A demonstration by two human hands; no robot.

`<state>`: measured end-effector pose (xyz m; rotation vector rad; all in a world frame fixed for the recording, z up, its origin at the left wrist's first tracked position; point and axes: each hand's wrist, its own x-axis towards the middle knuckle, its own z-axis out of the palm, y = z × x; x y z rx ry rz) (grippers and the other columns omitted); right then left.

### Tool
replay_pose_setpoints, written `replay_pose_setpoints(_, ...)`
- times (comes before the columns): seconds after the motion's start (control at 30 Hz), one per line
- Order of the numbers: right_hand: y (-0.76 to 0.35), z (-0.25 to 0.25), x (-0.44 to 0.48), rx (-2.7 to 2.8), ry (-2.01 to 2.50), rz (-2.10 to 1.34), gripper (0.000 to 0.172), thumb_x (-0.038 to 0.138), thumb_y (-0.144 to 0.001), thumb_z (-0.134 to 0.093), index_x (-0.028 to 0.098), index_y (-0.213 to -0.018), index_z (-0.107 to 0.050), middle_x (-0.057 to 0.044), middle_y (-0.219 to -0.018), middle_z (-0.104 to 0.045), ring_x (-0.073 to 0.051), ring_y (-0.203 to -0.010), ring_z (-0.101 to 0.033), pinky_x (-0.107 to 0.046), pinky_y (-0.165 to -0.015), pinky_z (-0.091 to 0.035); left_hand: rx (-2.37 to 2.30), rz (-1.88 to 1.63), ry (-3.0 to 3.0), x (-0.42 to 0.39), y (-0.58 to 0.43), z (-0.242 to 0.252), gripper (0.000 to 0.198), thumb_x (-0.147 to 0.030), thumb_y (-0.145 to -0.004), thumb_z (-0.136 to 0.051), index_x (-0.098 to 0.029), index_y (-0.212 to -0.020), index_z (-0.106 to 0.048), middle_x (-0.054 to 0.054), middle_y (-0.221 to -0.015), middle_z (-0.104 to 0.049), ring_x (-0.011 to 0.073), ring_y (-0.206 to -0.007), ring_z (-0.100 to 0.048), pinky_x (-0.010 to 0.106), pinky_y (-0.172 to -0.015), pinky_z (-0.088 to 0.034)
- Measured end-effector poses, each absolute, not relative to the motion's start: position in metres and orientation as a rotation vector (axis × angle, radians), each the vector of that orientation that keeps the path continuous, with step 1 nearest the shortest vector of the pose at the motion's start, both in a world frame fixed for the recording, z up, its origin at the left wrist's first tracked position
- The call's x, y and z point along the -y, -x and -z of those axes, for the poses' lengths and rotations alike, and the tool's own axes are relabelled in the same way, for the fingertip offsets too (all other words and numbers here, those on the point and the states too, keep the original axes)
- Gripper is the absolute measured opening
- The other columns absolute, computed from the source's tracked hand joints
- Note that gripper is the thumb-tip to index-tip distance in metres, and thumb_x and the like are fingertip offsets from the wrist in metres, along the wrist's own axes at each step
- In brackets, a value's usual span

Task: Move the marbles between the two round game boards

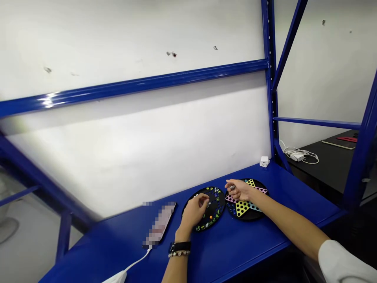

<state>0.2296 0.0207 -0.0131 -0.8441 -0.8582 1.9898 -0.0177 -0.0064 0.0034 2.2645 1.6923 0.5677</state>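
Note:
A round black tray (216,208) holding several coloured marbles lies on the blue shelf (265,232). My left hand (194,212) rests over its left part, fingers curled; what they hold is hidden. Right of the tray lies a round Chinese checkers board (244,206) with a coloured star. My right hand (238,189) hovers over the board's left edge, fingertips pinched on a small marble (232,188).
A phone (160,226) with a white cable lies on the shelf left of the tray. A small white charger (264,161) sits by the wall. Blue shelf posts rise at right; beyond them is a black table (330,161) with cables.

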Motion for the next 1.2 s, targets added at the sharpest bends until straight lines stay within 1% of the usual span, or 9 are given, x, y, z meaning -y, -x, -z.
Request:
replay_pose_setpoints(0.1, -0.225, 0.010, -0.016, 0.905, 0.811, -2.077, 0.027, 0.035, -0.093, -0.056, 0.014, -0.078, -0.057, 0.007, -0.058, -0.041, -0.002, -0.039, -0.027, -0.013, -0.032, -0.016, -1.634, -0.457, -2.322, 0.004, 0.014, 0.001, 0.017, -0.029, -0.083, -0.056, -0.024, -0.091, -0.070, 0.002, -0.090, -0.073, 0.0178, -0.080, -0.065, 0.027, -0.070, -0.045)
replay_pose_setpoints(0.2, -0.223, 0.008, -0.013, 0.922, 0.827, -2.050, 0.026, 0.033, -0.093, -0.057, 0.013, -0.078, -0.057, 0.006, -0.060, -0.044, -0.001, -0.039, -0.027, -0.013, -0.032, -0.016, -1.630, -0.473, -2.325, 0.002, 0.019, 0.004, 0.019, -0.028, -0.086, -0.051, -0.022, -0.091, -0.068, 0.002, -0.088, -0.071, 0.0182, -0.083, -0.065, 0.028, -0.074, -0.046)
replay_pose_setpoints(0.27, -0.224, 0.008, -0.013, 0.905, 0.844, -2.020, 0.025, 0.033, -0.093, -0.057, 0.013, -0.078, -0.057, 0.006, -0.060, -0.044, -0.001, -0.039, -0.027, -0.013, -0.032, -0.017, -1.710, -0.531, -2.292, 0.000, 0.024, 0.006, 0.023, -0.030, -0.088, -0.049, -0.023, -0.101, -0.065, 0.003, -0.095, -0.070, 0.0190, -0.087, -0.065, 0.029, -0.077, -0.047)
replay_pose_setpoints(0.4, -0.227, 0.009, -0.015, 0.826, 0.878, -2.000, 0.026, 0.032, -0.094, -0.054, 0.013, -0.077, -0.057, 0.005, -0.061, -0.045, -0.002, -0.040, -0.028, -0.013, -0.032, -0.017, -1.826, -0.509, -2.293, -0.005, 0.029, 0.010, 0.043, -0.035, -0.088, -0.051, -0.026, -0.131, -0.052, 0.006, -0.125, -0.060, 0.0229, -0.104, -0.063, 0.032, -0.083, -0.048)
replay_pose_setpoints(0.5, -0.228, 0.011, -0.015, 0.833, 0.879, -2.000, 0.026, 0.035, -0.094, -0.056, 0.013, -0.078, -0.057, 0.005, -0.063, -0.045, -0.002, -0.040, -0.029, -0.014, -0.032, -0.018, -1.899, -0.381, -2.312, -0.009, 0.030, 0.014, 0.049, -0.039, -0.089, -0.050, -0.025, -0.136, -0.050, 0.010, -0.130, -0.055, 0.0265, -0.109, -0.062, 0.035, -0.087, -0.049)
replay_pose_setpoints(0.7, -0.229, 0.013, -0.016, 0.890, 0.894, -1.968, 0.026, 0.036, -0.093, -0.058, 0.014, -0.079, -0.058, 0.005, -0.063, -0.046, -0.002, -0.040, -0.030, -0.014, -0.032, -0.019, -2.081, -0.323, -2.240, -0.016, 0.042, 0.017, 0.040, -0.035, -0.094, -0.041, -0.020, -0.129, -0.055, 0.013, -0.124, -0.057, 0.0265, -0.106, -0.064, 0.036, -0.087, -0.050)
replay_pose_setpoints(0.9, -0.229, 0.011, -0.013, 0.937, 0.910, -1.931, 0.026, 0.036, -0.092, -0.059, 0.013, -0.078, -0.060, 0.005, -0.062, -0.047, -0.002, -0.040, -0.029, -0.015, -0.032, -0.018, -2.219, -0.424, -2.200, -0.016, 0.052, 0.012, 0.040, -0.033, -0.092, -0.043, -0.021, -0.129, -0.052, 0.013, -0.121, -0.058, 0.0278, -0.105, -0.064, 0.037, -0.082, -0.051)
replay_pose_setpoints(1.1, -0.229, 0.009, -0.010, 0.983, 0.916, -1.906, 0.026, 0.036, -0.091, -0.059, 0.013, -0.078, -0.061, 0.005, -0.063, -0.048, -0.002, -0.040, -0.030, -0.015, -0.033, -0.019, -2.252, -0.372, -2.178, -0.015, 0.063, 0.011, 0.031, -0.027, -0.092, -0.042, -0.021, -0.114, -0.063, 0.012, -0.118, -0.063, 0.0284, -0.106, -0.064, 0.037, -0.082, -0.050)
replay_pose_setpoints(1.2, -0.228, 0.008, -0.009, 0.985, 0.920, -1.906, 0.026, 0.036, -0.091, -0.060, 0.014, -0.078, -0.060, 0.005, -0.062, -0.048, -0.002, -0.040, -0.029, -0.014, -0.033, -0.019, -2.238, -0.377, -2.163, -0.015, 0.064, 0.010, 0.028, -0.025, -0.091, -0.043, -0.020, -0.108, -0.065, 0.011, -0.111, -0.067, 0.0289, -0.104, -0.064, 0.037, -0.080, -0.050)
